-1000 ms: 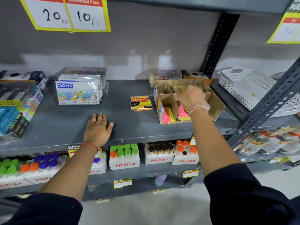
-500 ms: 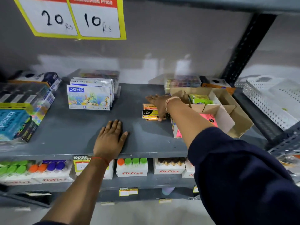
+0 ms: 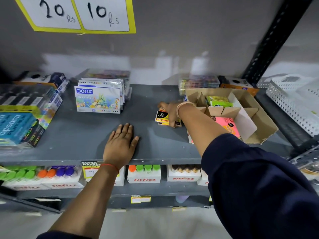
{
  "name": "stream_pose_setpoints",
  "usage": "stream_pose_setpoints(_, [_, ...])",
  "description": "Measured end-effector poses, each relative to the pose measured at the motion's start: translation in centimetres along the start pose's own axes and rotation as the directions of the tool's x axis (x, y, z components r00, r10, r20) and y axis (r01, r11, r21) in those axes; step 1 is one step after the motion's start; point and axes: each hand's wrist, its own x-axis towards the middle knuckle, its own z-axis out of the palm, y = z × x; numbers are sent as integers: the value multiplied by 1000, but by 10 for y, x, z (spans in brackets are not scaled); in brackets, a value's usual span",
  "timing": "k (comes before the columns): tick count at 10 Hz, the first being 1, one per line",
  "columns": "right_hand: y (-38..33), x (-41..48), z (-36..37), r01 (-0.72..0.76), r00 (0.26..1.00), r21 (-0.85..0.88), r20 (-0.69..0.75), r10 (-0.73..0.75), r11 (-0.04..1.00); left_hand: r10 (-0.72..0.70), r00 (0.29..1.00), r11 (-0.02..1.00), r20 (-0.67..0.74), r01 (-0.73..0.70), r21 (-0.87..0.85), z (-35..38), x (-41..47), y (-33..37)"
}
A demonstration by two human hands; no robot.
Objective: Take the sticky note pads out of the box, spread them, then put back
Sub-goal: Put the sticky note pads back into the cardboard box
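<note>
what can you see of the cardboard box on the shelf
The box is plain brown cardboard, open at the top, with card dividers splitting it into compartments. It sits on the grey shelf toward its right end. A green pad lies in a rear compartment and a pink pad in a front one. The right forearm crosses its front left corner, hiding that part. The right hand is outside it, on the yellow pads to its left.

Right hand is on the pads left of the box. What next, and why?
Probably let go and reach back into the brown cardboard box: the right hand rests on the yellow sticky note pads on the grey shelf, while pink and green pads remain inside.
</note>
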Motion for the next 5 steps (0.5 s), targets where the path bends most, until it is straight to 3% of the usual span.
stream_pose_setpoints(3, [-3, -7, 5, 39, 989, 175, -146, -13, 984, 3, 1000, 1000, 0, -3, -12, -1, 0, 0])
stream_pose_setpoints(5, [2, -60, -21, 119, 915, 447, -396, 76, 887, 12, 998, 999, 64, -14, 31, -5, -2, 1])
